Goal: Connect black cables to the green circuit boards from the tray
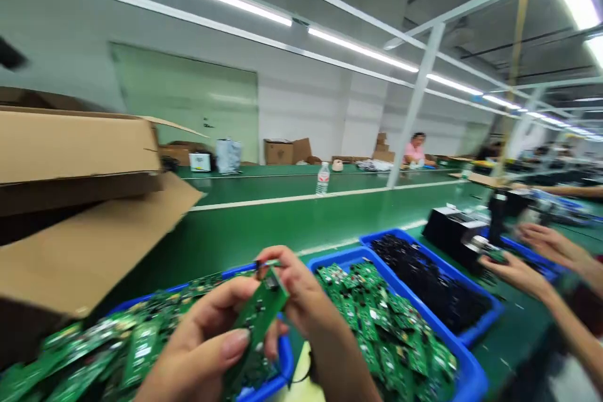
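Over the blue tray [284, 355], the left hand [202, 342] and right hand [306, 298] pinch a green circuit board [257, 326] by its edges, fingers [276, 257] closed and steady.

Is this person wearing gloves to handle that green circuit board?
No, the left hand and right hand are bare, gripping the green circuit board.

a long white wall [301, 107] runs along the far side, with a pale green panel [183, 100] at left. fluorescent strips [360, 49] line the ceiling [494, 31], a white post [415, 107] rises at right, and cardboard boxes [282, 152] sit on a far green tabletop [282, 185].
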The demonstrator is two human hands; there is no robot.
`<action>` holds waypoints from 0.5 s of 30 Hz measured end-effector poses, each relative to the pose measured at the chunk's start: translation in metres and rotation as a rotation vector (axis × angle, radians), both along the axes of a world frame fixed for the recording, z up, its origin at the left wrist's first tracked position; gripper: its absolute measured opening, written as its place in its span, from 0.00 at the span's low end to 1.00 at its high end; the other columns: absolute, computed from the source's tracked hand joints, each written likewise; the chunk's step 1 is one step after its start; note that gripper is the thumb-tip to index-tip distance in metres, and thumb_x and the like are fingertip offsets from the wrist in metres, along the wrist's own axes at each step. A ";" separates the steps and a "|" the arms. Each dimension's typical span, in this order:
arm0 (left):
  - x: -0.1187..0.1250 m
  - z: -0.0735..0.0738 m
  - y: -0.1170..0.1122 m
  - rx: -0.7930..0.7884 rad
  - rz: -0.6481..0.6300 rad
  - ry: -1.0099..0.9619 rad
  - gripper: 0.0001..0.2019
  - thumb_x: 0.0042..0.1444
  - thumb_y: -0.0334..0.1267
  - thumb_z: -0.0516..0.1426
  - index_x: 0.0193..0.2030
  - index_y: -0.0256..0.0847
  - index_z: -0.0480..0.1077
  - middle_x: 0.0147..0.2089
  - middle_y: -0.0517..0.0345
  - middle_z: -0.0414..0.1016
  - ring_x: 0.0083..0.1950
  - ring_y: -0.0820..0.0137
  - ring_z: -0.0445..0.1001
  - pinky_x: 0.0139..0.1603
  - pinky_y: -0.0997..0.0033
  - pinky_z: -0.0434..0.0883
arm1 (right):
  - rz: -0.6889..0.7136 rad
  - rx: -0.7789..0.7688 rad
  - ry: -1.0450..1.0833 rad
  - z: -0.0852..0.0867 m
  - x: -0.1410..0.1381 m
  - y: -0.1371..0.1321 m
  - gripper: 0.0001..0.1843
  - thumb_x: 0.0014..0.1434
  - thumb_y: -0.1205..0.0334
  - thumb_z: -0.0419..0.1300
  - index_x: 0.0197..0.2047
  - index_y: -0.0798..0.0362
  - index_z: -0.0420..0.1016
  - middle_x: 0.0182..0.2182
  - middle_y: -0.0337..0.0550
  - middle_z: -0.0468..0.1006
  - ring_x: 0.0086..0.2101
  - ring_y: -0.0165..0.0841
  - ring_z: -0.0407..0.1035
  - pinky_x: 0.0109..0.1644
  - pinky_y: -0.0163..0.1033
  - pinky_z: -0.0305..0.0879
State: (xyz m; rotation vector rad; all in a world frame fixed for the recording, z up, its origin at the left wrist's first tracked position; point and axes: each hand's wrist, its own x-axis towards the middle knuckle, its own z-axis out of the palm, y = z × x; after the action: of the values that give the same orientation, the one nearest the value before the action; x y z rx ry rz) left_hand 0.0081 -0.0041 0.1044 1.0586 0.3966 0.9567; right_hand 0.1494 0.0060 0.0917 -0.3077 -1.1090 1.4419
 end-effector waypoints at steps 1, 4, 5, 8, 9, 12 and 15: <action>0.003 0.004 -0.003 -0.011 -0.022 -0.046 0.12 0.41 0.40 0.66 0.35 0.42 0.74 0.21 0.61 0.72 0.27 0.70 0.72 0.35 0.69 0.69 | 0.001 -0.003 0.018 0.000 0.000 -0.003 0.29 0.42 0.40 0.67 0.40 0.50 0.68 0.25 0.34 0.69 0.20 0.22 0.62 0.18 0.23 0.56; 0.012 0.009 -0.007 0.034 -0.140 -0.176 0.13 0.40 0.41 0.66 0.34 0.39 0.74 0.21 0.59 0.73 0.25 0.71 0.72 0.32 0.71 0.69 | 0.045 -0.024 0.013 -0.004 0.004 -0.010 0.29 0.45 0.38 0.65 0.42 0.50 0.69 0.26 0.35 0.70 0.19 0.21 0.60 0.17 0.24 0.54; 0.014 0.009 -0.008 0.051 -0.162 -0.203 0.13 0.41 0.40 0.66 0.33 0.38 0.74 0.21 0.58 0.73 0.24 0.72 0.72 0.32 0.72 0.69 | 0.056 -0.042 -0.001 -0.007 0.005 -0.010 0.29 0.45 0.39 0.65 0.44 0.49 0.68 0.26 0.36 0.70 0.18 0.21 0.59 0.17 0.24 0.53; 0.020 0.007 -0.009 0.076 -0.147 -0.265 0.11 0.42 0.36 0.65 0.34 0.35 0.74 0.23 0.57 0.74 0.24 0.73 0.72 0.32 0.74 0.70 | 0.067 -0.141 -0.073 -0.020 0.012 -0.004 0.27 0.46 0.45 0.67 0.46 0.48 0.68 0.25 0.34 0.69 0.17 0.22 0.59 0.17 0.25 0.54; 0.022 0.006 -0.009 0.075 -0.152 -0.278 0.11 0.42 0.36 0.65 0.34 0.34 0.74 0.23 0.56 0.74 0.24 0.73 0.73 0.31 0.74 0.70 | 0.066 -0.169 -0.095 -0.024 0.014 0.000 0.28 0.45 0.46 0.68 0.45 0.49 0.68 0.25 0.35 0.69 0.18 0.23 0.61 0.19 0.26 0.56; 0.027 0.003 -0.010 0.054 -0.186 -0.310 0.12 0.40 0.35 0.65 0.33 0.33 0.74 0.24 0.56 0.74 0.23 0.73 0.73 0.30 0.74 0.71 | 0.080 -0.221 -0.133 -0.036 0.018 0.010 0.29 0.42 0.45 0.70 0.44 0.50 0.67 0.24 0.36 0.71 0.21 0.27 0.65 0.24 0.30 0.61; 0.029 0.001 -0.010 0.032 -0.185 -0.331 0.12 0.39 0.35 0.65 0.33 0.33 0.74 0.23 0.56 0.74 0.22 0.73 0.73 0.30 0.73 0.72 | 0.057 -0.207 -0.146 -0.039 0.016 0.008 0.29 0.44 0.43 0.67 0.45 0.49 0.66 0.26 0.37 0.72 0.24 0.29 0.68 0.28 0.32 0.63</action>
State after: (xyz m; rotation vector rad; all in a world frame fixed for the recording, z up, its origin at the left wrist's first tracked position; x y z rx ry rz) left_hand 0.0367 -0.0137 0.1054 0.9269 0.0102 0.9530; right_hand 0.1654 0.0136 0.0528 -0.5384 -1.0937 1.6085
